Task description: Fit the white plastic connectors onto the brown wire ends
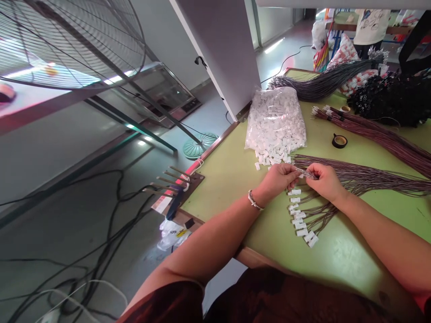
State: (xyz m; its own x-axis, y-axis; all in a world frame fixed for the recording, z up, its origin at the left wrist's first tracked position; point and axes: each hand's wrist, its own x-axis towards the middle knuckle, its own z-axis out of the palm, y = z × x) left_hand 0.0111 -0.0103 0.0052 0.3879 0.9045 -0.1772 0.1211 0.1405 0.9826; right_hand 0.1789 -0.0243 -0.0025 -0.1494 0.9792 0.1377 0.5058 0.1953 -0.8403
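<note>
My left hand, with a white bracelet at its wrist, is closed in a pinch on a small white plastic connector, mostly hidden by the fingers. Facing it, my right hand pinches the ends of thin brown wires. The two hands nearly meet over the green table. Just below them lies a row of wires fitted with white connectors. A bundle of loose brown wires stretches to the right behind my right hand. Loose white connectors lie beyond my left hand.
A clear bag of white connectors lies on the green table. Behind are black tape, more wire bundles and a black pile. A pronged rack sits at the left edge. A fan and floor cables are left.
</note>
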